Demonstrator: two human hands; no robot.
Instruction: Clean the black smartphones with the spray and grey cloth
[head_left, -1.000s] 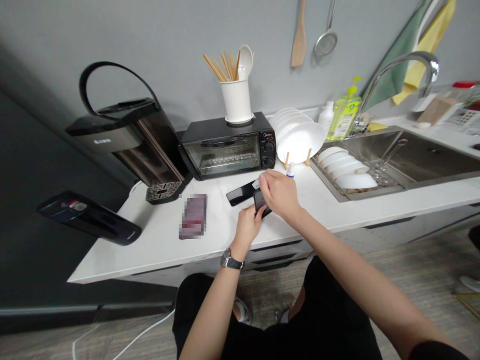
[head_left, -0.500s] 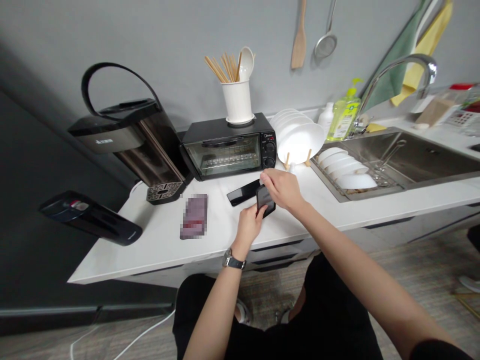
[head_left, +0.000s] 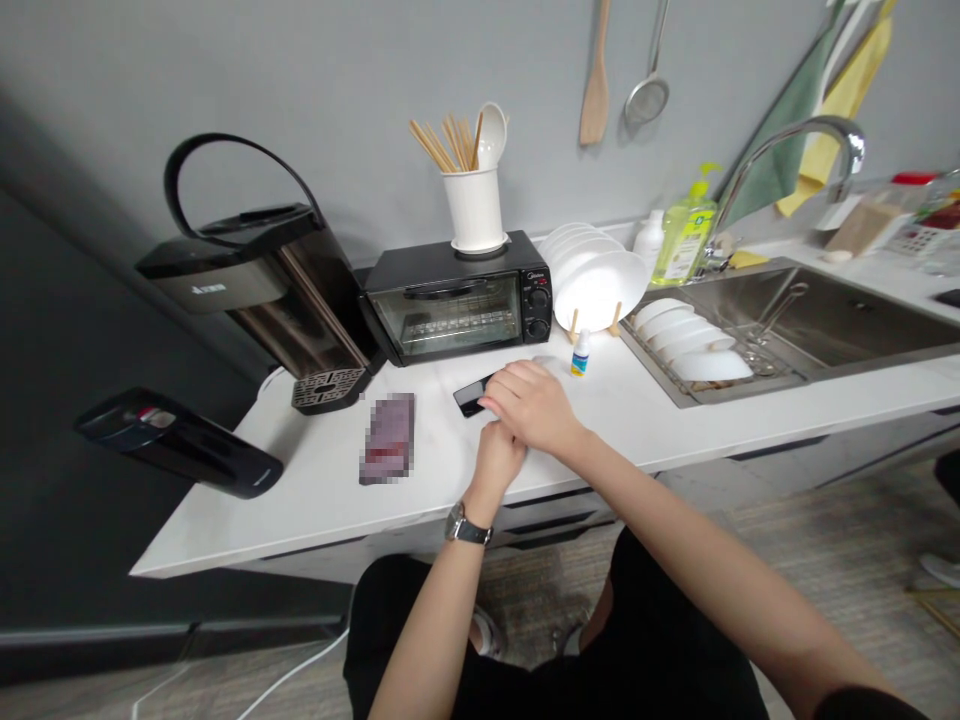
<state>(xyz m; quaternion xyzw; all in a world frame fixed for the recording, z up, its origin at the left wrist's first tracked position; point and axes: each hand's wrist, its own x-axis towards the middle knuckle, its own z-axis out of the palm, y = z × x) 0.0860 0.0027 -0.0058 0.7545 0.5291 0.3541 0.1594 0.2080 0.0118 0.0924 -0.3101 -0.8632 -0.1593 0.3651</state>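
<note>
My left hand [head_left: 499,458] is curled low over the front of the white counter, with a dark watch on the wrist. The dark phone-like slab it held a moment earlier is now covered by my hands. My right hand [head_left: 536,405] lies across the top of the left, its fingers together and bent over the slab's place; whatever is under them is hidden. Behind the hands, a black glossy rectangle [head_left: 471,397] lies on the counter, partly covered. A small white bottle [head_left: 580,358] with a blue and yellow label stands just beyond my right hand.
A purple blurred flat item [head_left: 388,440] lies left of my hands. A black flask [head_left: 180,445] and a drink dispenser [head_left: 300,300] stand further left. A toaster oven [head_left: 457,310] is behind; racked plates [head_left: 600,285] and a sink [head_left: 817,320] are to the right.
My right hand has come down and toward me, from the slab's upper end to over my left hand. The slab has gone out of sight, and the small bottle now shows fully.
</note>
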